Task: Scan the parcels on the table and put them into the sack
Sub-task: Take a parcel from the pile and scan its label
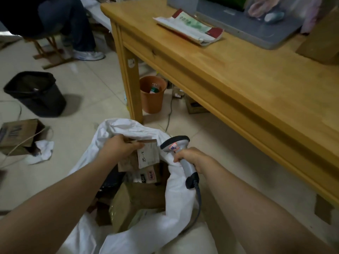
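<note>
A white sack (176,197) stands open on the floor below me, with several cardboard parcels (139,195) inside. My left hand (119,147) grips a small brown parcel (146,154) with a white label, held over the sack's mouth. My right hand (190,158) grips the handle of a grey barcode scanner (176,143) and pinches the sack's right rim with it. The scanner's head points away from me. On the wooden table (256,85) lies a flat white, red and green mailer (190,28).
A grey board (256,32) and a cardboard box (321,41) sit at the table's far side. On the floor are an orange bin (152,99), a black bin (36,94), a cardboard box (18,136) and cables. A seated person's legs (73,28) are at top left.
</note>
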`<action>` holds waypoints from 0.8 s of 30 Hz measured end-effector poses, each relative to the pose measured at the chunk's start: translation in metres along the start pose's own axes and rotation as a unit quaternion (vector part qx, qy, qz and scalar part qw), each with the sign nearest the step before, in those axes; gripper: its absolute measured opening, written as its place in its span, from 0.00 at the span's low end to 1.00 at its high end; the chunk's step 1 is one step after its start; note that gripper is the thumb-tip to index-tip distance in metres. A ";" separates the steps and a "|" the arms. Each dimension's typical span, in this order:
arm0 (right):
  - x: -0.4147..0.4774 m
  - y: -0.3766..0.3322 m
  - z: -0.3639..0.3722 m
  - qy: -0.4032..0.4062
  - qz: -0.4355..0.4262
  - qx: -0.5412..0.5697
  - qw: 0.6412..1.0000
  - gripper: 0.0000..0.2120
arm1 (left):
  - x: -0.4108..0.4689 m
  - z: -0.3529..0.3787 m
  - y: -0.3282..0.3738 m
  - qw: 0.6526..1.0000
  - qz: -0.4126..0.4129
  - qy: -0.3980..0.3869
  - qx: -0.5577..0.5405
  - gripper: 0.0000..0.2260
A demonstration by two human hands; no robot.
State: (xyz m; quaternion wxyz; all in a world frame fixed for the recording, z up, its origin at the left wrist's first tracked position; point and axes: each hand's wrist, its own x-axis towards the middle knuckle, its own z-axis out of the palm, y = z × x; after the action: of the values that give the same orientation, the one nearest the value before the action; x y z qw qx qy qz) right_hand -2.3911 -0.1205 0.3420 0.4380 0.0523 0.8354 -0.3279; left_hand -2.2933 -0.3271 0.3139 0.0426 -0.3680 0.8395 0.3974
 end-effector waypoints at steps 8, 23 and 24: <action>-0.008 -0.041 -0.042 0.083 -0.108 0.199 0.970 0.20 | 0.019 0.022 0.023 0.996 -0.074 0.005 -0.042 0.24; -0.035 -0.005 -0.045 0.038 -0.145 0.167 0.974 0.09 | 0.018 0.088 0.059 0.971 -0.008 -0.143 0.193 0.42; -0.039 -0.002 -0.045 0.035 -0.146 0.168 0.974 0.10 | 0.016 0.085 0.058 0.970 -0.003 -0.131 0.206 0.43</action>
State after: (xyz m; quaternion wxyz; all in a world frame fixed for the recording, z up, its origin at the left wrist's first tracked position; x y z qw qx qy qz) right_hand -2.3991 -0.0879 0.3912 0.3410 0.0137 0.7818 -0.5219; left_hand -2.3619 -0.2534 0.2873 0.2285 -0.2987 0.8890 0.2611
